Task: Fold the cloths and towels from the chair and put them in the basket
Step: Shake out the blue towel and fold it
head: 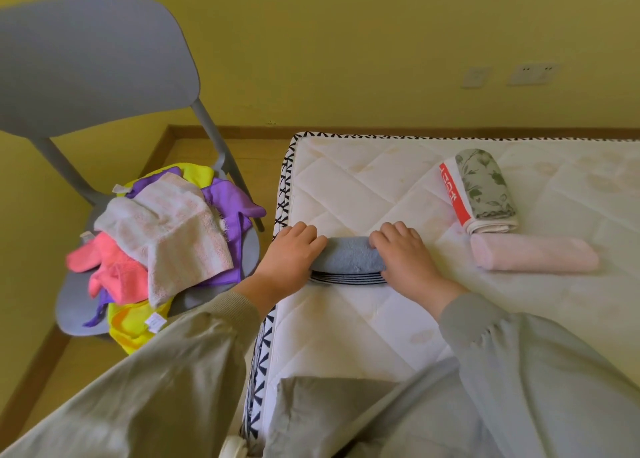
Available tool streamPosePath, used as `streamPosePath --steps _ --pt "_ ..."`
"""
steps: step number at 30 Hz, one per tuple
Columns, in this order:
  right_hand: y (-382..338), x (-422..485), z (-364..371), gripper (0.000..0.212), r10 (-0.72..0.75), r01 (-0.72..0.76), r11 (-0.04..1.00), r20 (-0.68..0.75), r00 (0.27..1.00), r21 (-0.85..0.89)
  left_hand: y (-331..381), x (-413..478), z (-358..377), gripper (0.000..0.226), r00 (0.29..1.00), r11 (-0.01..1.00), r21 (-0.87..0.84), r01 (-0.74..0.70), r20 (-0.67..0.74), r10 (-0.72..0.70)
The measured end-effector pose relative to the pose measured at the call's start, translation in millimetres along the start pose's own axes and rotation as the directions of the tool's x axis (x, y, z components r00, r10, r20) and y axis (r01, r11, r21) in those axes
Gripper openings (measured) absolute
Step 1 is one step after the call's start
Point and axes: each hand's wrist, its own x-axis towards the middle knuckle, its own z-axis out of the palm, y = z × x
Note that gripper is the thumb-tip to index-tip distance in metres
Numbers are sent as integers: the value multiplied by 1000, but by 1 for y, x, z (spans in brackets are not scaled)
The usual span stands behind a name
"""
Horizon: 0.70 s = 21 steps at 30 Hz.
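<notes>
Yellow-green walls and wood skirting behind; white quilted mattress (363, 180) serving as the folding surface, firm and broad enough to roll on.

Near its left edge: blue-grey towel (349, 258), wound into a short roll, striped end lying flat under the near side. Left hand (291, 260) over the roll's left end, right hand (405, 253) over its right end, fingers of both curled across the top and gripping it, thumbs hidden. Probably held at both ends at once so that the roll comes out even and does not spring loose; seems close to the last turn.

Further right, well apart from the hands: floral roll (485, 187) resting on a folded white towel with a red band (453, 194), and a pink roll (533, 257) just in front. Likely parked there as finished pieces, out of the working space, awaiting the basket.

No basket in view.

Just beside the mattress, on the left: grey chair (93, 66), close enough for an easy reach. Heaped on its seat: pink-striped towel (173, 229) on top, purple cloth (225, 198), coral cloth (114, 267) and yellow cloth (131, 322), all loose and unfolded. Plenty left to do, by that pile.
</notes>
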Motion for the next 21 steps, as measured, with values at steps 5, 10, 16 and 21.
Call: streamPosePath --steps 5,10,16,21 --pt "4 -9 -8 21 6 -21 963 58 998 270 1 -18 -8 27 1000 992 -125 -18 -11 17" --pt "-20 -2 -5 32 131 -134 984 32 991 121 23 -3 0 21 986 956 -245 162 73 -148" --pt "-41 7 6 21 151 -149 986 -20 988 77 39 14 13 20 933 936 -74 344 137 -332" --pt "-37 0 23 42 7 -6 999 10 1000 -42 37 3 36 42 964 972 -18 233 134 -228"
